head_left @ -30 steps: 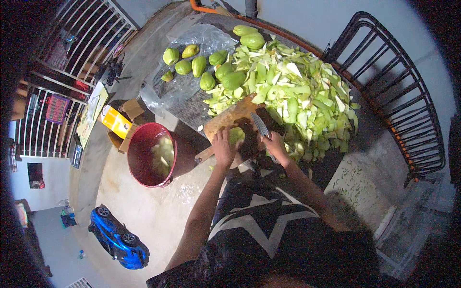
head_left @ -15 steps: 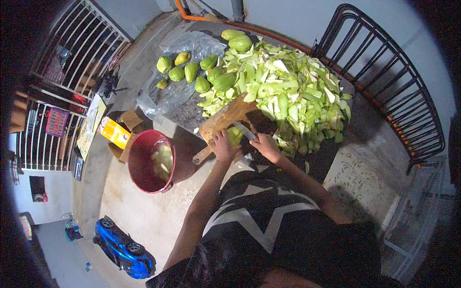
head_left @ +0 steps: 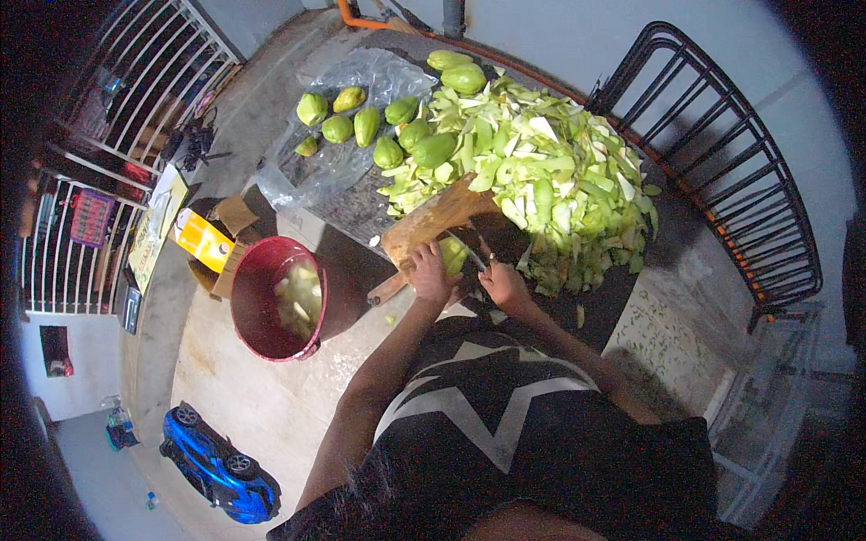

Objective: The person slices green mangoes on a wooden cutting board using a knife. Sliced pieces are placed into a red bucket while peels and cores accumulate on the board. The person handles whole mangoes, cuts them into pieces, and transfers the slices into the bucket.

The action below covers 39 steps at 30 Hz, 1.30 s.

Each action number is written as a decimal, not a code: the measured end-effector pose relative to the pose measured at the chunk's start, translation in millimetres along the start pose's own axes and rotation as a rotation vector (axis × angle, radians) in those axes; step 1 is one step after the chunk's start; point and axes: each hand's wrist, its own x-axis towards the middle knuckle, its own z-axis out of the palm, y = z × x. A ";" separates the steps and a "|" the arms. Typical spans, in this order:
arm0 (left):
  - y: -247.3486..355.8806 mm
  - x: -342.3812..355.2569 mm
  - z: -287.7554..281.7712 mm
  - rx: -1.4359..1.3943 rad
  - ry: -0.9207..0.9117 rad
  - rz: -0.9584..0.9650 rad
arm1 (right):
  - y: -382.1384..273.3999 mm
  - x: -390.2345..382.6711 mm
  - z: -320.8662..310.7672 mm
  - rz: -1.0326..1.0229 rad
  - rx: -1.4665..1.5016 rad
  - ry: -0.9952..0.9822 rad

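My left hand (head_left: 431, 273) is closed round a pale green piece of fruit (head_left: 454, 256), seemingly a green papaya, at the near end of a wooden chopping board (head_left: 422, 230). In my right hand (head_left: 503, 285) is a knife (head_left: 475, 256), its blade beside the fruit; whether it touches is too small to tell. A light wooden handle (head_left: 390, 288) sticks out left of my left hand. Beyond the board rises a big heap of green peelings (head_left: 550, 180). Whole green fruits (head_left: 365, 126) lie behind and to the left, several on a clear plastic sheet (head_left: 316, 171).
Left of my left forearm stands a red bucket (head_left: 245, 302) holding pale fruit pieces in liquid. Behind it are an open cardboard box (head_left: 236, 216) and a yellow carton (head_left: 203, 239). A blue toy car (head_left: 221, 464) sits at lower left; a black metal rack (head_left: 722, 171) leans at right.
The knife blade, earlier lying across the top of the fruit, is now steeper and at its right side. A small green bit now shows on the floor by the bucket. The view has shifted slightly.
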 end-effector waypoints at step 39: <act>-36.8 3.4 16.5 -0.827 0.251 0.139 | 32.4 41.9 -12.0 -0.022 -0.051 -0.029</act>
